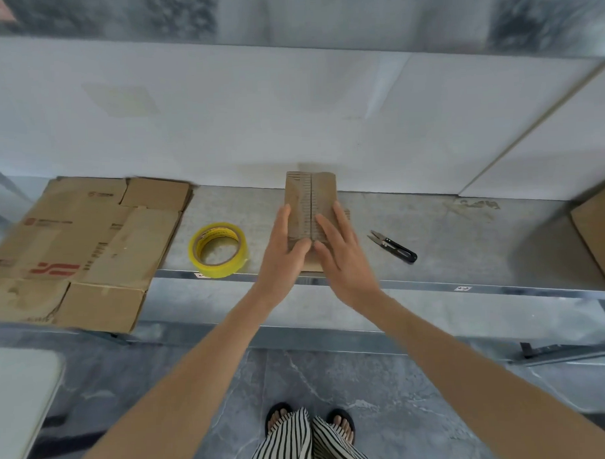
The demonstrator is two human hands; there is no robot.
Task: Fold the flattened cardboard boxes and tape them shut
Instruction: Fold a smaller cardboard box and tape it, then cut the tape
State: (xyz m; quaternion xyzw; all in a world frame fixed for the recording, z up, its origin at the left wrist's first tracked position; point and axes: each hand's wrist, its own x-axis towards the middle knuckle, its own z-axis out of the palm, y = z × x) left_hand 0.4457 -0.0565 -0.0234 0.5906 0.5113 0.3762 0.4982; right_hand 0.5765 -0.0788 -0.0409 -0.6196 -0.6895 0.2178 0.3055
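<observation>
Head view: the left hand (283, 254) and right hand (341, 255) press straight-fingered on the small brown cardboard box (310, 194) mid-way along the grey bench (449, 238), likely holding its flaps closed for taping, the yellow tape roll (220, 269) left, black thread snips (396, 248) right, and the print on the red-logoed flattened cardboard boxes (82, 244) far left unreadable.

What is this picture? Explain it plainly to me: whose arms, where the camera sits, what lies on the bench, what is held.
No machine here: a person works with bare hands, and the one camera sits on their head, looking down. The left hand and right hand lie flat, fingers straight, on top of a small cardboard box on the grey bench, pressing rather than gripping it. Left of it lies a yellow tape roll, farther left a pile of flattened cardboard; right of it, black snips. Another cardboard piece shows at the right edge.
</observation>
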